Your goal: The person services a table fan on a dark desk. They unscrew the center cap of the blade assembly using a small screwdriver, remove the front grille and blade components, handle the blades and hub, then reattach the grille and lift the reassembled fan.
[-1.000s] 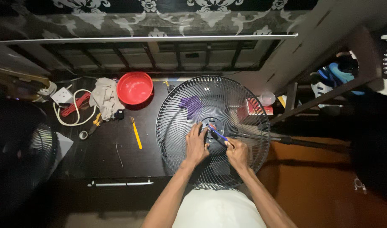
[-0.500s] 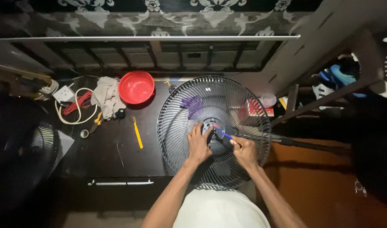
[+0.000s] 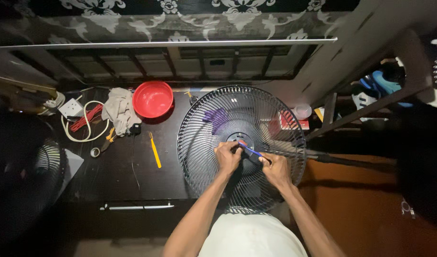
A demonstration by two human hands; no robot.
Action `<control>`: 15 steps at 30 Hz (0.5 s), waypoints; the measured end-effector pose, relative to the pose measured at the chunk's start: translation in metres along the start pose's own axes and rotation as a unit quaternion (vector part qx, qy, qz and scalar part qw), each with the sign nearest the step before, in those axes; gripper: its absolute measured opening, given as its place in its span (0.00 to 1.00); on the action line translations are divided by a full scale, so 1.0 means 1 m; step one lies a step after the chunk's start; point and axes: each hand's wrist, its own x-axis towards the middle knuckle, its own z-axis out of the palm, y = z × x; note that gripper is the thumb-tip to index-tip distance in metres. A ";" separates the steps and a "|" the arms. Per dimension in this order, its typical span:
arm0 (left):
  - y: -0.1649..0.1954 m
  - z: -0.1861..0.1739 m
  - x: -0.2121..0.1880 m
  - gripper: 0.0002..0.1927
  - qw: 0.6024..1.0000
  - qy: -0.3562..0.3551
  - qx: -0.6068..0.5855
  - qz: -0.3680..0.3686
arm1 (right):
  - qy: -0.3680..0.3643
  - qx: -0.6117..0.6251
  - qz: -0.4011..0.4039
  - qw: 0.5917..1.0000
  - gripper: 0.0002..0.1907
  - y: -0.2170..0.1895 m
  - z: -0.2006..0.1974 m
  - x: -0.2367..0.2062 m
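A round black wire fan grille lies flat on the dark table, purple blades showing through it. My left hand pinches at the grille's centre hub. My right hand grips a screwdriver with a blue handle, its tip pointed at the hub beside my left fingers. Both hands rest on the grille near its middle.
A red bowl, a crumpled grey cloth, a coiled white cable with red wires, a tape roll and a yellow tool lie left of the grille. Another fan stands at far left. Shoes sit on a rack at right.
Both hands have stayed at the hub; the screwdriver has shifted only slightly. The view has drifted a little.
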 end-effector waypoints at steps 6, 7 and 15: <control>0.001 0.006 0.003 0.08 0.999 0.012 0.003 -0.050 | 0.016 0.008 -0.077 0.997 0.13 0.012 0.000 0.007; 0.000 0.006 0.003 0.07 0.999 0.013 0.008 -0.051 | 0.013 0.001 -0.069 0.998 0.13 0.014 0.003 0.008; 0.001 0.004 -0.001 0.09 0.998 -0.017 0.042 -0.045 | 0.039 0.029 -0.063 0.997 0.12 0.007 0.026 0.014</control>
